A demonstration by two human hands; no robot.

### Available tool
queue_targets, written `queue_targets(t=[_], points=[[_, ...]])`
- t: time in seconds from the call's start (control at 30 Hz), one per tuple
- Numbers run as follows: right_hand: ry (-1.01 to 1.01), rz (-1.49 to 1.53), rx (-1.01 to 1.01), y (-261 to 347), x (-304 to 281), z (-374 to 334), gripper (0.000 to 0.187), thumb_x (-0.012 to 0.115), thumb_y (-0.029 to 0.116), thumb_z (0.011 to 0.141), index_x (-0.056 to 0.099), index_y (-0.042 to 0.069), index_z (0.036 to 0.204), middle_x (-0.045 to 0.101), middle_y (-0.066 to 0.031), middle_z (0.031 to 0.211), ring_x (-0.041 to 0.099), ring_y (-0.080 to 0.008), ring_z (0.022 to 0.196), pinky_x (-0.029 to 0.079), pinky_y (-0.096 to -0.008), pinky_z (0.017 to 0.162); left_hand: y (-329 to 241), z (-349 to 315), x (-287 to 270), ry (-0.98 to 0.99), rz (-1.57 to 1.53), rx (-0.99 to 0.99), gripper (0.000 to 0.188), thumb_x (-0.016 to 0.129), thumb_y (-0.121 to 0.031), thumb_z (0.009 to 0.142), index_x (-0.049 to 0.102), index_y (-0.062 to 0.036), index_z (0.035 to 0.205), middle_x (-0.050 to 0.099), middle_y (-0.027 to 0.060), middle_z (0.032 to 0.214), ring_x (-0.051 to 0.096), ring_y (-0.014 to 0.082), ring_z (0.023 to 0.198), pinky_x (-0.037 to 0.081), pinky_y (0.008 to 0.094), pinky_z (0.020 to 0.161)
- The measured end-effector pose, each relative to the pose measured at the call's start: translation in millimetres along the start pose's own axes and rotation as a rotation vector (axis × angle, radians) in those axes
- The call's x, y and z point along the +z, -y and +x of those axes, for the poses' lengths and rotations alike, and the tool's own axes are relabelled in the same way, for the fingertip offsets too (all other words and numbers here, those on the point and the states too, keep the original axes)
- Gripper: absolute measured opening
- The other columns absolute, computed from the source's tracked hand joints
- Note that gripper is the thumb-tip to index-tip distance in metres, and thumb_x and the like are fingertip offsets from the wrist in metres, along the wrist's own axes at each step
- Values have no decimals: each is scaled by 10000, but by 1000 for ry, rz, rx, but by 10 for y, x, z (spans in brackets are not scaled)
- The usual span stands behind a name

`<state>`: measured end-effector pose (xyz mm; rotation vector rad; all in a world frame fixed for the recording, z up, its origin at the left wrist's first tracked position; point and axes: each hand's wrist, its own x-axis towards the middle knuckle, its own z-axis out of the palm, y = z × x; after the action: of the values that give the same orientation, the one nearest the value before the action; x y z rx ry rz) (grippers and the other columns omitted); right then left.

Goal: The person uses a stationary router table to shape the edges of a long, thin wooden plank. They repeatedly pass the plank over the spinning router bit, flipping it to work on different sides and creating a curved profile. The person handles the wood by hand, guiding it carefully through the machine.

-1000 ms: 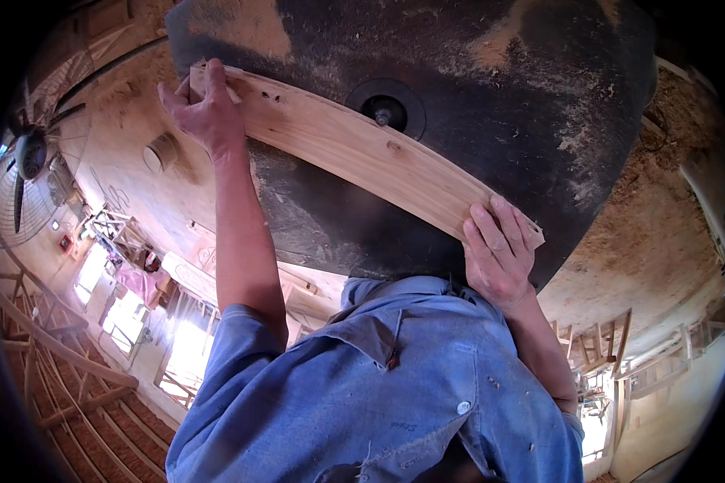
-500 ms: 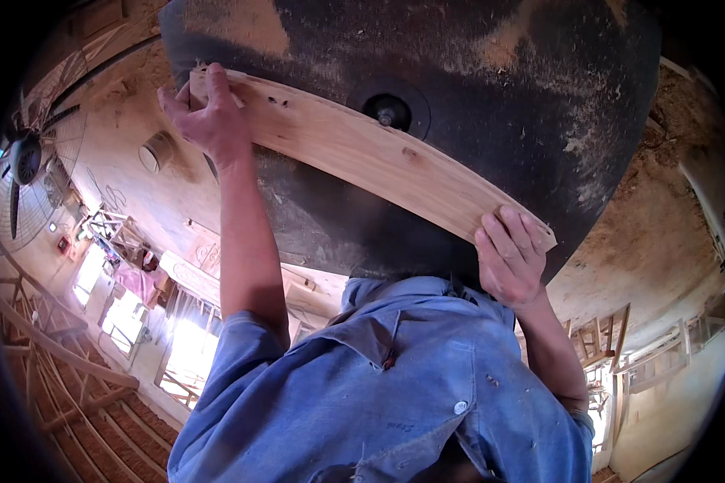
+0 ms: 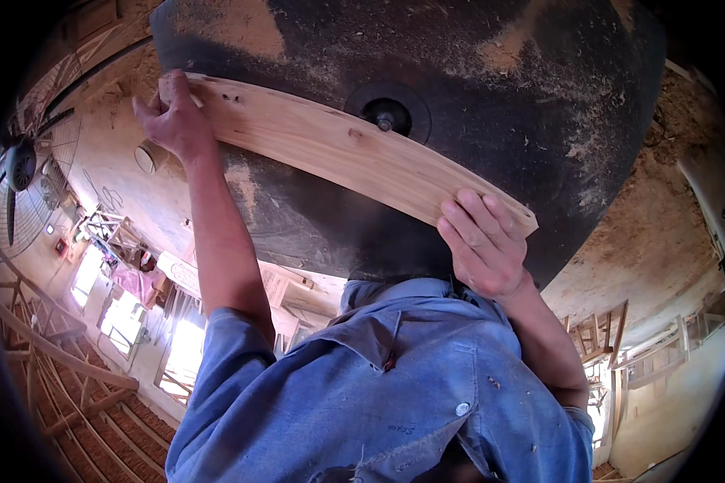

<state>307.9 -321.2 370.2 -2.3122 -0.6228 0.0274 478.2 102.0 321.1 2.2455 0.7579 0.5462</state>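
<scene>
A long, pale, curved wooden board (image 3: 322, 145) lies across the dark machine table (image 3: 524, 129), slanting down from left to right. Its far edge touches or nearly touches a round dark spindle cutter (image 3: 387, 116) set in a ring in the tabletop. My left hand (image 3: 177, 125) grips the board's left end, thumb on top and fingers round the end. Near the right end, my right hand (image 3: 487, 245) is closed over the near edge, its fingers pressed on the upper face. Both forearms reach up from the lower edge.
Wood dust and shavings lie on the tabletop. A standing fan (image 3: 22, 165) is at the far left, with a round tin (image 3: 149, 156) on the floor nearer the table. Wooden frames (image 3: 64, 378) stand at lower left, and more timber frames (image 3: 604, 334) at the right.
Both hands have shifted the board to the left along the spindle, and its right end sits slightly higher in view. My grip on it looks the same.
</scene>
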Motion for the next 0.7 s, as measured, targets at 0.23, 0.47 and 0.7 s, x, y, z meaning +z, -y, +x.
queue_targets(t=[0.23, 0.47, 0.7], points=[[29, 30, -37, 11, 31, 104, 207, 718, 71, 898, 833, 55, 1069, 804, -87, 1215, 733, -285, 1259, 509, -445, 1167, 172, 118, -148, -58, -2, -83, 1051, 898, -228, 887, 265, 215, 1600, 747, 143, 1076, 719, 234, 983, 555, 340, 939], [64, 11, -35, -113, -171, -155, 206, 708, 51, 898, 831, 51, 1063, 799, -80, 1237, 724, -281, 1274, 506, -443, 1168, 121, -215, -37, -49, 35, -30, 1069, 885, -222, 909, 211, 205, 1620, 746, 135, 1096, 719, 243, 1002, 557, 356, 977], [38, 55, -76, 1, 78, 266, 228, 727, 101, 865, 826, 37, 1060, 796, -85, 1245, 715, -281, 1290, 517, -441, 1178, 264, 203, -202, -54, -22, -39, 1068, 859, -176, 912, 157, 226, 1609, 762, 125, 951, 728, 190, 879, 597, 302, 803]])
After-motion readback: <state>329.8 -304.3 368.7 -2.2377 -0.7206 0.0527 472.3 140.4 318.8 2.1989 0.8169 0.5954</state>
